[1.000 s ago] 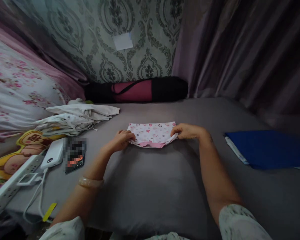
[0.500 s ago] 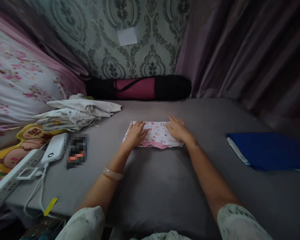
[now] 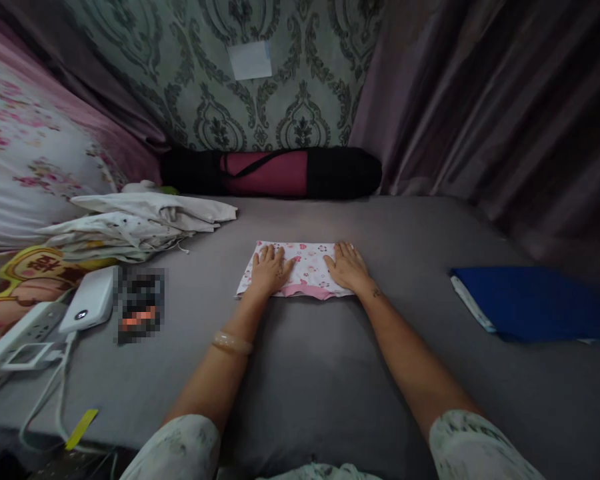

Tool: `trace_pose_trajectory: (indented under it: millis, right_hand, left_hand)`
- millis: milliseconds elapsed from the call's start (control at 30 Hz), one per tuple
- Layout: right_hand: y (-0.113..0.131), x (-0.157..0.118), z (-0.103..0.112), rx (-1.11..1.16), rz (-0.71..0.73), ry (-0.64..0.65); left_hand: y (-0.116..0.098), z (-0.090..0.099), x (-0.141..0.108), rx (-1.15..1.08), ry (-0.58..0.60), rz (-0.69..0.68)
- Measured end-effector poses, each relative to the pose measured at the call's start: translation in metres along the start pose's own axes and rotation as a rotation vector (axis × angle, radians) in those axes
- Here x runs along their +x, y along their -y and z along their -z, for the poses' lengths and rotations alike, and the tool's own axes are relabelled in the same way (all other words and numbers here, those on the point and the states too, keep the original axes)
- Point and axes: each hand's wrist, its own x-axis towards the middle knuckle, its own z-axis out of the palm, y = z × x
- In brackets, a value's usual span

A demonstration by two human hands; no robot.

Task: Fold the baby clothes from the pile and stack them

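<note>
A folded white garment (image 3: 307, 265) with a pink print and a pink neckline edge lies flat on the grey bed sheet (image 3: 320, 373). My left hand (image 3: 271, 270) rests palm down on its left part, fingers spread and pointing away from me. On the right part, my right hand (image 3: 349, 268) presses flat with its thumb out to the side. Both hands touch the cloth from above, and neither grips it. The palms hide some of the print.
Far right lies a folded blue cloth (image 3: 535, 303). At left are a heap of pale clothes (image 3: 150, 223), a white power bank (image 3: 90, 300) with cables, a power strip (image 3: 25, 333) and a yellow cushion (image 3: 23, 287). A black and maroon bag (image 3: 270, 173) lies along the wall.
My right hand has come down flat and moved slightly inward on the garment. My left hand has also flattened onto the cloth. The camera view has shifted a little.
</note>
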Motion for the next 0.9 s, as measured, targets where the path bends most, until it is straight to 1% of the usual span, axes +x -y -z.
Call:
trace_pose_trajectory:
  millis: [100,200,267,367,500,633,733,833,900]
  right_hand:
    - [0.009,-0.003,0.004,-0.014,0.031,-0.055]
    - [0.030,-0.005,0.004,-0.002,0.134,-0.105]
    - [0.046,-0.004,-0.001,0.029,0.185,-0.072]
    - [0.062,-0.001,-0.010,0.060,0.163,0.001]
    - [0.063,0.001,-0.016,0.055,0.131,0.021]
    - [0.066,0.002,-0.011,0.049,0.113,0.056]
    - [0.083,0.003,-0.009,0.065,0.134,0.016]
    - [0.104,0.003,-0.015,0.102,0.177,-0.017]
    - [0.113,0.003,-0.021,0.104,0.178,-0.029]
  left_hand:
    - [0.000,0.002,-0.002,-0.015,-0.028,-0.028]
    - [0.001,0.005,-0.005,-0.031,-0.075,-0.043]
    - [0.003,0.007,-0.007,-0.038,-0.093,-0.026]
    - [0.004,0.008,-0.009,-0.053,-0.072,0.002]
    - [0.006,0.007,-0.010,-0.083,-0.031,0.026]
    - [0.007,0.007,-0.007,-0.150,-0.040,0.027]
    - [0.011,0.009,-0.003,-0.312,-0.102,0.062]
    - [0.017,0.011,0.002,-0.521,-0.228,0.124]
    - [0.022,0.013,0.004,-0.596,-0.318,0.174]
